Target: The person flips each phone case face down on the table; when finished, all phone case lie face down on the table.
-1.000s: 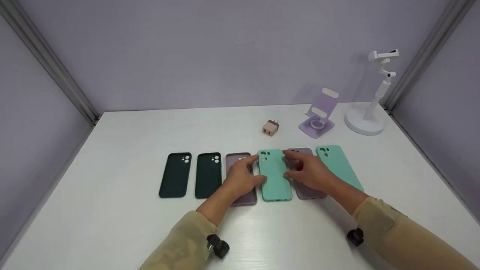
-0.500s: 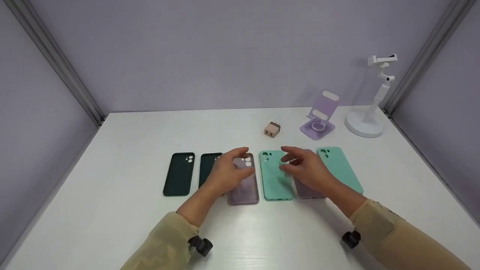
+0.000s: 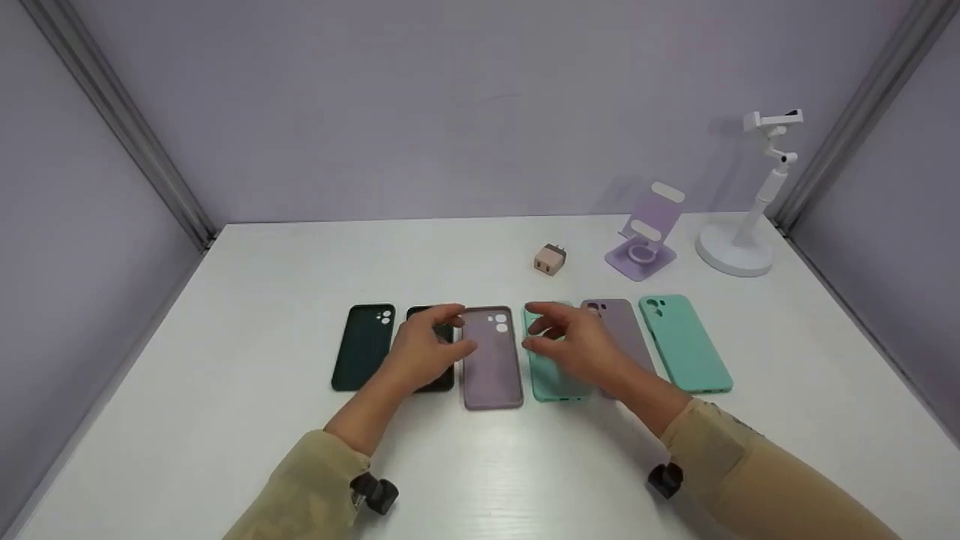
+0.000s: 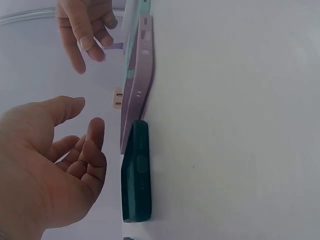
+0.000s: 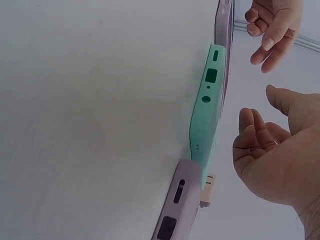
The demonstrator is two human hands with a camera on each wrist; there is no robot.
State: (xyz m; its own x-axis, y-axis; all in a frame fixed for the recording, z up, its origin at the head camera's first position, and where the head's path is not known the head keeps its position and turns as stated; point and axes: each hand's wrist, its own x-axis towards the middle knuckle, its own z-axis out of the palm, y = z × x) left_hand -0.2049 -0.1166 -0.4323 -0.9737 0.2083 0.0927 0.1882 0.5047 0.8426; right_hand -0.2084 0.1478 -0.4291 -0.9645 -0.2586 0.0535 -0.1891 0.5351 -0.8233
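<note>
Six phone cases lie in a row, inner or outer faces up. My left hand [image 3: 424, 349] hovers over a dark green case [image 3: 439, 384], its thumb and forefinger spread near the left edge of an open purple case [image 3: 491, 367]. Above the mint case [image 3: 551, 379] is my right hand [image 3: 574, 341], fingers loosely bent and holding nothing; it hides part of that case. In the left wrist view the left hand [image 4: 50, 160] is raised clear of the dark green case [image 4: 137, 175]. The right wrist view has the right hand [image 5: 280, 145] apart from the mint case [image 5: 205, 115].
Another dark green case [image 3: 364, 349] ends the row at left; a second purple case [image 3: 622, 330] and a second mint case [image 3: 686, 345] are at right. Behind stand a pink charger plug [image 3: 550, 259], a purple phone stand [image 3: 645, 232] and a white stand [image 3: 735, 244].
Both hands have moved left. The left hand has gone from the first mint case to the second dark green case; the right hand has shifted from the second purple case over the first mint one.
</note>
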